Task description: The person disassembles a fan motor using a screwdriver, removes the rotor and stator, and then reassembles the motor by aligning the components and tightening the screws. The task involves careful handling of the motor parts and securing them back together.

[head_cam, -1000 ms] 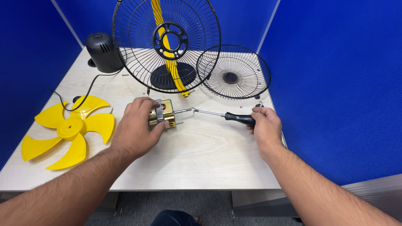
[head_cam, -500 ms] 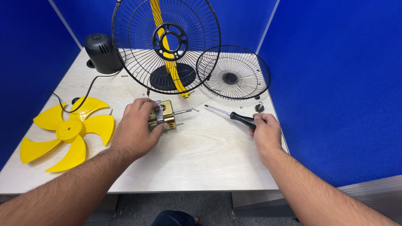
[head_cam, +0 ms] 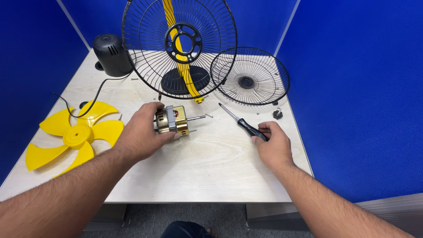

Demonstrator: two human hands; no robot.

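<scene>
- While the left hand (head_cam: pixel 143 132) grips the fan motor (head_cam: pixel 172 120), fingers clamped round its brass-coloured body, motor lies on the surface (head_cam: pixel 211 163) near centre, shaft pointing right.
- Right hand (head_cam: pixel 274 143) rests on the black handle of the screwdriver (head_cam: pixel 240 121); fingers curled over the handle end, closed on it as far as I can tell. Tip lies flat on the surface, pointing up-left, apart from the motor shaft.
- Judged done: fan looks largely taken apart. Yellow blade (head_cam: pixel 72 134) lies loose at left, small front grille (head_cam: pixel 250 76) lies flat at back right, black motor cover (head_cam: pixel 111 53) stands alone at back left, motor is free of the stand.
- Large rear grille (head_cam: pixel 179 46) upright on the black base with yellow neck, behind the motor.
- Loose screws (head_cam: pixel 209 115) and a small black knob (head_cam: pixel 277 114) scattered near the grilles.
- Judged left: motor itself looks intact; rear grille on stand not removed. Cord (head_cam: pixel 94 99) trails from cover toward blade.
</scene>
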